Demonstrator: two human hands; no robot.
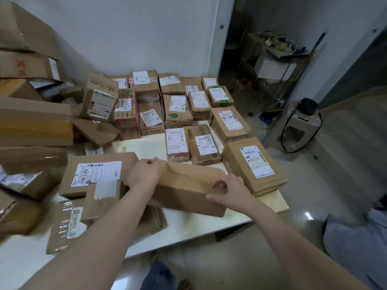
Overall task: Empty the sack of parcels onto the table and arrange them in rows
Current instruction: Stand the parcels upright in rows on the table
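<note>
A long brown cardboard parcel (186, 189) lies tilted over the white table (188, 222) near its front edge, plain side up. My left hand (144, 172) grips its far left end and my right hand (226, 191) grips its near right edge. Beyond it, several labelled brown parcels (178, 107) lie side by side in rows that reach the back wall. The closest of them is a flat box with a white label (254, 164) at the right edge. No sack is in view.
A loose heap of larger cardboard boxes (35, 122) crowds the table's left side, with a wide labelled box (96, 174) just left of my hands. To the right are tiled floor, a grey device with a black cable (301, 126) and a metal rack (276, 59).
</note>
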